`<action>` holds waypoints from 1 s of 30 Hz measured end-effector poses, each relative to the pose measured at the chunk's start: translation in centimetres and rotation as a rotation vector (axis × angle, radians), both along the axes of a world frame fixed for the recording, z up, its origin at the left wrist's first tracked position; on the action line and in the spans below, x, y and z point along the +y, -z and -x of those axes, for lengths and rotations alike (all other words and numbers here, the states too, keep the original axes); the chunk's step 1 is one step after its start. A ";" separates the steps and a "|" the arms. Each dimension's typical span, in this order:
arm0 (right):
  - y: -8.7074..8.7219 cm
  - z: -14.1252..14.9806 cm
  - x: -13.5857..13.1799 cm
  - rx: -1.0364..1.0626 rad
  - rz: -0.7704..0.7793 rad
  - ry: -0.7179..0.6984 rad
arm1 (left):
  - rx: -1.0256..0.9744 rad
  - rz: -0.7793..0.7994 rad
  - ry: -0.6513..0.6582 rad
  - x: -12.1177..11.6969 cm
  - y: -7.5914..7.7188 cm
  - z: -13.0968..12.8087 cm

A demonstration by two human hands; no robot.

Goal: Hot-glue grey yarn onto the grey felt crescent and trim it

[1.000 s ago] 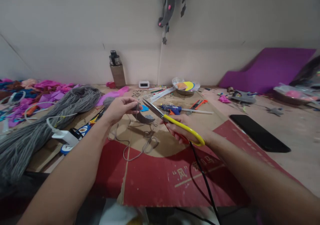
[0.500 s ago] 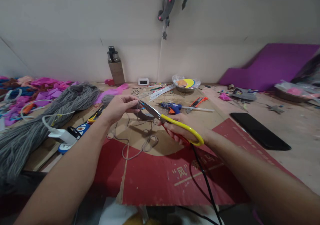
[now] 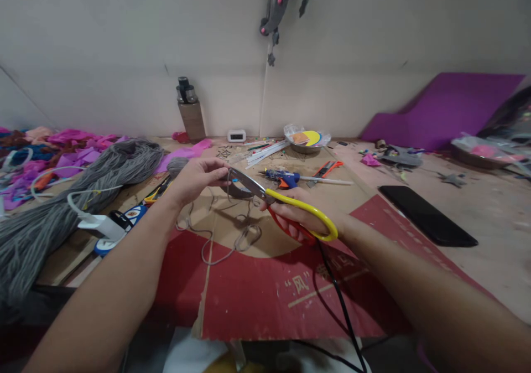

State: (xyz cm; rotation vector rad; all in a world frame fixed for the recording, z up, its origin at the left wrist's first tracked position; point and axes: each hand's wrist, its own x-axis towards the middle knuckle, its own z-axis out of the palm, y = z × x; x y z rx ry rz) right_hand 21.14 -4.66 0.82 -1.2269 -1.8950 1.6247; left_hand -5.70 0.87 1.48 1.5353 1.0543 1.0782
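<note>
My right hand (image 3: 294, 216) grips a pair of scissors (image 3: 307, 202) with one yellow and one red handle. Their blades point up and left, and the tips reach the fingers of my left hand (image 3: 202, 176). Thumb and fingers of that hand are pinched together on grey yarn (image 3: 249, 238), which hangs down and lies in loose loops on the cardboard. Just under the blades is a dark grey curved piece (image 3: 240, 192); whether my left fingers also hold it I cannot tell.
A red-printed cardboard sheet (image 3: 249, 295) covers the work surface. Left lie a grey yarn hank (image 3: 95, 190) and a power strip (image 3: 108, 244). Beyond my hands are a blue glue gun (image 3: 286, 177) and a utility knife (image 3: 326, 171). A black phone (image 3: 427, 215) lies right.
The scissors' blades have opened a little around the yarn near my left fingertips. Both hands stay nearly in place; the view has shifted slightly.
</note>
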 end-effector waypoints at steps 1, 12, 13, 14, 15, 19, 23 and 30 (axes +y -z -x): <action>0.0 0.0 0.0 -0.005 -0.006 -0.004 | -0.003 -0.002 0.004 -0.1 -0.1 0.0; 0.4 -0.5 0.3 0.046 -0.069 -0.070 | 0.226 -0.199 -0.020 -0.2 -0.5 0.0; 0.5 -0.5 0.3 0.051 -0.070 -0.080 | 0.253 -0.224 -0.023 -0.2 -0.5 0.0; 0.5 -0.6 0.4 0.057 -0.074 -0.089 | 0.276 -0.244 -0.028 -0.2 -0.5 0.0; 0.6 -0.6 0.4 0.064 -0.078 -0.098 | 0.296 -0.258 -0.032 -0.2 -0.6 0.0; 0.6 -0.7 0.3 0.057 -0.090 -0.111 | 0.359 -0.297 -0.048 -0.3 -0.7 -0.1; 0.6 -0.7 0.4 0.057 -0.106 -0.123 | 0.405 -0.332 -0.062 -0.3 -0.8 -0.1; 0.4 -0.4 0.2 0.040 -0.117 -0.108 | 0.442 -0.329 -0.068 -0.3 -0.8 0.0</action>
